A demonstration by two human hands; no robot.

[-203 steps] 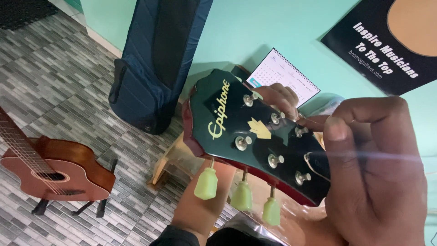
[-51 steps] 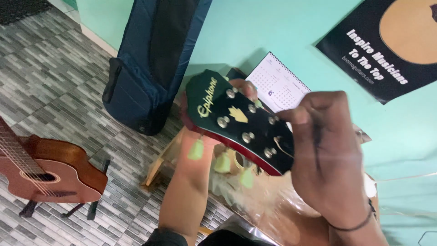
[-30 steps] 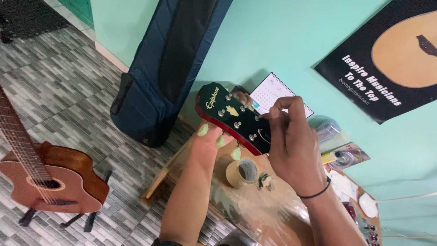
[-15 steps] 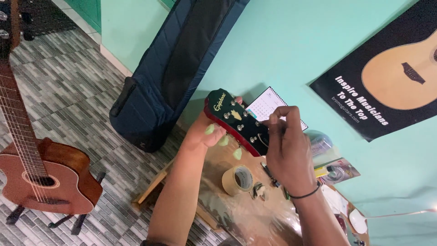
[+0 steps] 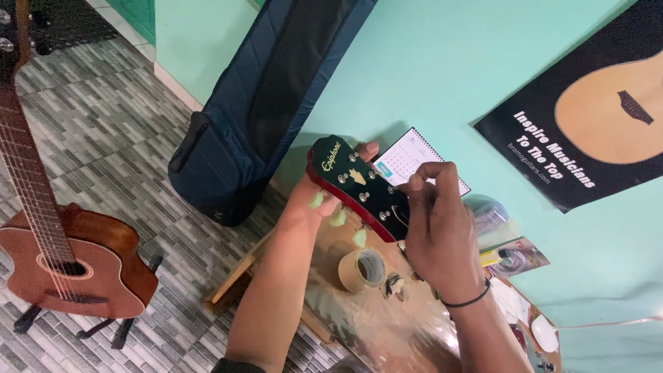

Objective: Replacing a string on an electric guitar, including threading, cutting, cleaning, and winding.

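Headstock of a black-faced, red-edged guitar sits raised above the wooden workbench, long axis running from upper left down-right toward the neck, which the right hand hides. Left hand cups it from below/behind, closed round the back by the pale green tuner buttons, thumb tip showing past the top edge. Right hand is nearer the nut end, fingertips pinched on the face by a tuner post; can't tell what they pinch. Tape roll lies just under.
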